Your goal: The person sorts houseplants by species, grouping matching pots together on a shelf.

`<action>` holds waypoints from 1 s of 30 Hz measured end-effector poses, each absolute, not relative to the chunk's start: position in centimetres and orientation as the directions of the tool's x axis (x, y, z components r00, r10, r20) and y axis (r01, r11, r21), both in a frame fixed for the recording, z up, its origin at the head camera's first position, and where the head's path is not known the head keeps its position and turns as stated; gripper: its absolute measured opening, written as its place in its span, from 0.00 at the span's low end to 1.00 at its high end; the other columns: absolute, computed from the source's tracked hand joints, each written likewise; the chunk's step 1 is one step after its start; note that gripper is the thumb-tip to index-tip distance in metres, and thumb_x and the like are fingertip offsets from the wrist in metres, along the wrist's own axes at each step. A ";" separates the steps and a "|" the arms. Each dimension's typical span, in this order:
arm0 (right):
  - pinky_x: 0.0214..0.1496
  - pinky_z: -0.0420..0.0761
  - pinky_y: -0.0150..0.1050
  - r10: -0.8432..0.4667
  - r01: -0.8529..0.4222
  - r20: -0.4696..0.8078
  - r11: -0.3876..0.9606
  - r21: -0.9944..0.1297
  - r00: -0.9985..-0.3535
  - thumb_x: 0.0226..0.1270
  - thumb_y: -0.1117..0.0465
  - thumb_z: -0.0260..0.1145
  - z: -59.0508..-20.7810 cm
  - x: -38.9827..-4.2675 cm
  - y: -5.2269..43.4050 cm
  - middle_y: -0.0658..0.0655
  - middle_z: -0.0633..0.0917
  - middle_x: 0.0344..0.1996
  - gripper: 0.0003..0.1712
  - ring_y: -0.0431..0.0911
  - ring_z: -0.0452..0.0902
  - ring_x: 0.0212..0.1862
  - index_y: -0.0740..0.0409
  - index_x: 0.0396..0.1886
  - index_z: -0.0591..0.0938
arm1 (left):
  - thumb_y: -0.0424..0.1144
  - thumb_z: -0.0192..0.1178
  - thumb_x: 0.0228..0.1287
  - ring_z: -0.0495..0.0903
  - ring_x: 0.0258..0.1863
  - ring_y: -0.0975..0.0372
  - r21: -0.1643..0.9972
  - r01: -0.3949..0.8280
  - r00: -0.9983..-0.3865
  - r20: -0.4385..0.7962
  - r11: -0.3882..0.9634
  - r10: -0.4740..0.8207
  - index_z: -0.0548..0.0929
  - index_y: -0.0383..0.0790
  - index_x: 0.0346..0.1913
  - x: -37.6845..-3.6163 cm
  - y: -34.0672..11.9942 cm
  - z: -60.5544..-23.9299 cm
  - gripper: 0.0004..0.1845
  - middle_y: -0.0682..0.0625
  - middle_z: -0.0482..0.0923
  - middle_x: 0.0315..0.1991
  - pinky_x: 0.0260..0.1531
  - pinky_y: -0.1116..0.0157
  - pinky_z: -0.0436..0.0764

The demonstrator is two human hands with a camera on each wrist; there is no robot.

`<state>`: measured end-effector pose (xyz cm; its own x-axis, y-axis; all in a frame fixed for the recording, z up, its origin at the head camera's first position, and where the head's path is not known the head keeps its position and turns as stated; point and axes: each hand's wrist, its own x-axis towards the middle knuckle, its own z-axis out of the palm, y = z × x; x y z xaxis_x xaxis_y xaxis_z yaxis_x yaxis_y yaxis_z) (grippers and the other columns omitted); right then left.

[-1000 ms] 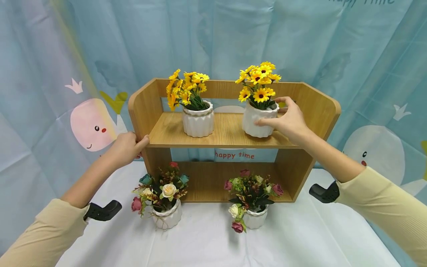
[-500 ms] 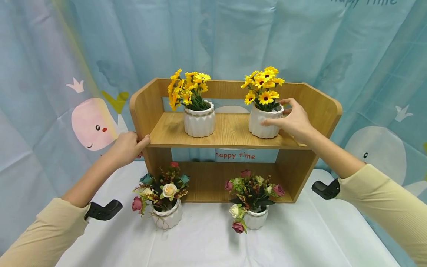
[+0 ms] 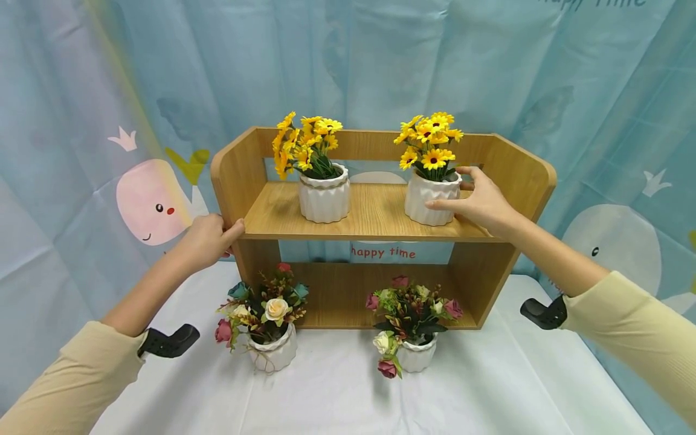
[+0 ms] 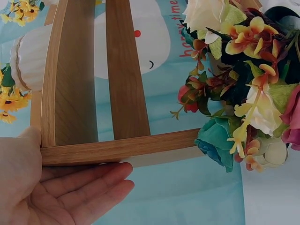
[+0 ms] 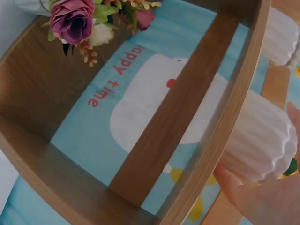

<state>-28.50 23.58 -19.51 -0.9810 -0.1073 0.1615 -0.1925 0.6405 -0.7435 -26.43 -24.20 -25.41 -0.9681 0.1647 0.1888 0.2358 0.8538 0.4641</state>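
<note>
A two-tier wooden shelf (image 3: 375, 208) stands on the table. My right hand (image 3: 484, 202) grips the white fluted flowerpot (image 3: 426, 202) with yellow sunflowers on the right of its upper tier, thumb across the front and fingers round the right side. The right wrist view shows the same flowerpot (image 5: 262, 136) upright on the tier, beside my thumb. At the shelf's left side panel, my left hand (image 3: 209, 238) holds on, the thumb at the front edge. In the left wrist view its fingers (image 4: 93, 185) lie nearly straight along the panel's outer face.
Another sunflower pot (image 3: 325, 199) with twine round its rim stands on the upper tier's left. In front of the lower tier, two white pots with mixed roses stand on the white tablecloth, one left (image 3: 277, 353), one right (image 3: 417, 356). A blue curtain (image 3: 380, 66) hangs behind.
The right sunflower pot has shifted a little to the right and down, held by my right hand, and stays put over the last half second. My left hand has not moved.
</note>
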 end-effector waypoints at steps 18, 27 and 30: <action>0.68 0.75 0.65 -0.189 -0.219 0.122 0.666 -0.713 -0.974 0.72 0.45 0.69 -18.4 -24.0 24.8 0.70 0.68 0.77 0.51 0.66 0.67 0.76 0.62 0.84 0.58 | 0.48 0.41 0.83 0.86 0.25 0.55 0.468 0.237 -0.968 0.186 0.851 0.167 0.78 0.27 0.27 -26.6 -24.3 -25.5 0.31 0.35 0.84 0.26 0.24 0.63 0.80; 0.69 0.73 0.68 -0.224 -0.271 0.163 0.629 -0.729 -0.961 0.74 0.50 0.69 -19.6 -22.1 24.4 0.70 0.71 0.75 0.46 0.67 0.71 0.73 0.60 0.83 0.60 | 0.48 0.41 0.83 0.86 0.24 0.55 0.468 0.231 -0.970 0.184 0.853 0.161 0.78 0.27 0.26 -26.5 -24.2 -25.5 0.31 0.35 0.85 0.26 0.24 0.63 0.80; 0.67 0.77 0.64 -0.239 -0.294 0.183 0.616 -0.731 -0.954 0.75 0.51 0.69 -20.3 -21.5 24.2 0.68 0.73 0.74 0.43 0.66 0.75 0.70 0.60 0.81 0.63 | 0.49 0.41 0.83 0.85 0.24 0.55 0.465 0.232 -0.969 0.183 0.855 0.164 0.79 0.27 0.26 -26.5 -24.2 -25.5 0.32 0.35 0.84 0.26 0.24 0.63 0.79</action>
